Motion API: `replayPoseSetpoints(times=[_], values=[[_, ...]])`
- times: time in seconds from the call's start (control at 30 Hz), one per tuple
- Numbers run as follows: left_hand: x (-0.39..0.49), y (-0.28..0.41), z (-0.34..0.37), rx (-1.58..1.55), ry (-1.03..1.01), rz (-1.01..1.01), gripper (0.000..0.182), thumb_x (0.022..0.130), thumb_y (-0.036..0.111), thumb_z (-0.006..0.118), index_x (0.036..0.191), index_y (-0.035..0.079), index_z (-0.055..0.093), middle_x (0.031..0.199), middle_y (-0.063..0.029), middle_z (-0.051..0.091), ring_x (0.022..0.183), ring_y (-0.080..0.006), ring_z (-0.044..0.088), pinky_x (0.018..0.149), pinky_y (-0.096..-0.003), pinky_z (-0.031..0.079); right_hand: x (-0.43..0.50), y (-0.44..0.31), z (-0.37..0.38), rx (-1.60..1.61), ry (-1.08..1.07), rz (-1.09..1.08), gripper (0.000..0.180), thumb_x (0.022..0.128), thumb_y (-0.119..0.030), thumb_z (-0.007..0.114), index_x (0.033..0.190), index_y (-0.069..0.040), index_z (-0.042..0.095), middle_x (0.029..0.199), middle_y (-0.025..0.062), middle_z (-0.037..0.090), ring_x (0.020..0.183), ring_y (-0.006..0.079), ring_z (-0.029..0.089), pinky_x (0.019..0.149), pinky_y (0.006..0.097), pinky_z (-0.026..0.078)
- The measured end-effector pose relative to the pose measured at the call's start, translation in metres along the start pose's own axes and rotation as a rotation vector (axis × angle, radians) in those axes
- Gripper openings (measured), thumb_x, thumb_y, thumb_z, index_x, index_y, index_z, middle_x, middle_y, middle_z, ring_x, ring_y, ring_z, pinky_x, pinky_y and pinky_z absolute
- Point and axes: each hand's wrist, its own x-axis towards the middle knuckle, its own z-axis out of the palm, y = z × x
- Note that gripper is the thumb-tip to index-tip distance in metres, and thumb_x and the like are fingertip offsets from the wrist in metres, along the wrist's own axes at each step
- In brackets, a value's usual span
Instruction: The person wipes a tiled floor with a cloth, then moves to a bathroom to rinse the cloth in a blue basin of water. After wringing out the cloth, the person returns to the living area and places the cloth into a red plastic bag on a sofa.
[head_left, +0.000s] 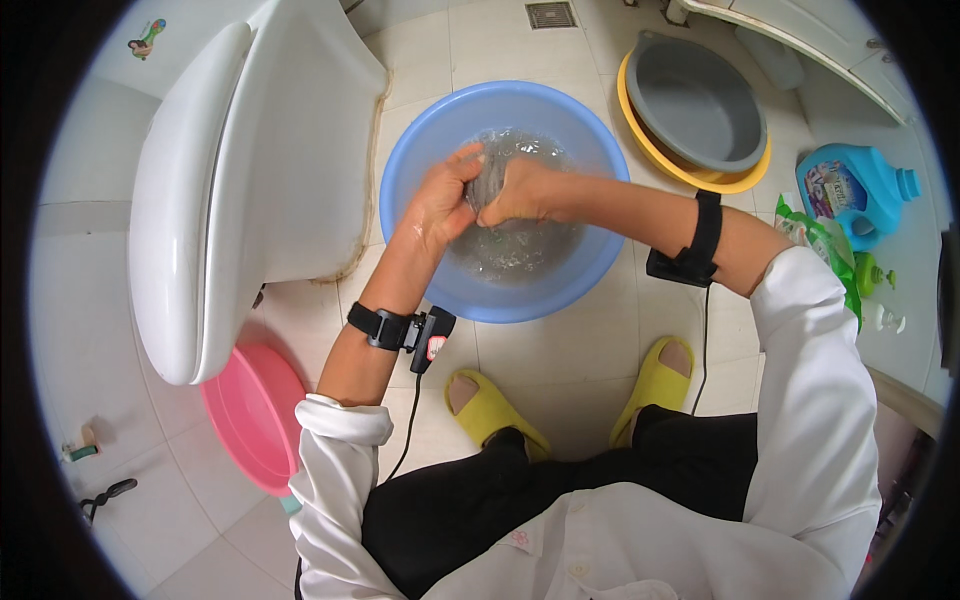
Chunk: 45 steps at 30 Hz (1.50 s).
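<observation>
A blue plastic basin (504, 306) stands on the tiled floor before me, holding cloudy grey water with some suds. Over it, my left hand (448, 191) grips one side of a wet grey cloth (491, 176). My right hand (519, 193) is closed on the cloth's other side, close beside the left, with its thumb and fingers near the left palm. Part of the cloth is hidden by both hands. Each forearm wears a black strap with a small device and a cable.
A white toilet (300, 150) stands at the left, with a pink basin (251, 420) below it. Grey (697, 105) and yellow (750, 178) basins are stacked at the upper right. A blue detergent bottle (874, 184), a green packet (825, 240) and a green pump bottle (868, 274) are at the right.
</observation>
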Motion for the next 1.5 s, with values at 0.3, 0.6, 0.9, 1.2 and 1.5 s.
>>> replayPoseSetpoints(times=[0.3,0.6,0.9,1.2,1.5], values=[[0.008,-0.023,0.006,0.09,0.183,0.079,0.039,0.087,-0.007,0.041,0.126,0.002,0.043,0.113,-0.0164,0.053,0.102,-0.0278,0.054,0.09,-0.0455,0.046,0.011,0.026,0.027,-0.544,0.445,-0.257,0.033,0.065,-0.009,0.07,0.089,0.006,0.054,0.085,0.0241,0.062,0.082,0.0369,0.064,0.068,0.0418,0.053],[0.008,-0.024,0.004,0.206,0.319,0.171,0.034,0.086,-0.004,0.044,0.12,-0.001,0.045,0.109,-0.0154,0.054,0.091,-0.0238,0.057,0.079,-0.0369,0.05,0.026,0.035,0.031,-0.572,0.463,-0.45,0.042,0.065,-0.014,0.072,0.096,0.006,0.051,0.088,0.0219,0.063,0.082,0.0345,0.064,0.067,0.0403,0.053],[-0.017,0.008,0.013,0.753,-0.064,0.344,0.043,0.092,0.026,0.053,0.131,0.008,0.045,0.114,-0.0122,0.054,0.104,-0.0185,0.052,0.091,-0.0303,0.041,-0.004,0.017,-0.032,0.699,-0.488,0.114,0.032,0.076,-0.016,0.069,0.101,-0.003,0.055,0.096,0.0147,0.06,0.088,0.0273,0.062,0.068,0.0394,0.055],[-0.04,0.028,0.034,0.771,-0.42,0.73,0.044,0.095,0.04,0.042,0.122,0.007,0.054,0.114,-0.0083,0.057,0.108,-0.0167,0.051,0.095,-0.0305,0.037,-0.028,0.009,-0.037,0.928,-0.864,-0.159,0.027,0.08,-0.016,0.067,0.101,-0.006,0.052,0.086,0.0107,0.057,0.071,0.0196,0.058,0.052,0.0281,0.047],[-0.034,0.008,0.024,0.965,-0.062,0.767,0.041,0.093,0.036,0.044,0.082,0.0,0.059,0.063,-0.0044,0.051,0.061,-0.0124,0.044,0.057,-0.0318,0.038,-0.027,0.01,-0.03,0.809,-0.764,0.011,0.025,0.082,-0.025,0.068,0.091,-0.007,0.053,0.077,0.0079,0.054,0.061,0.0135,0.054,0.038,0.0182,0.035]])
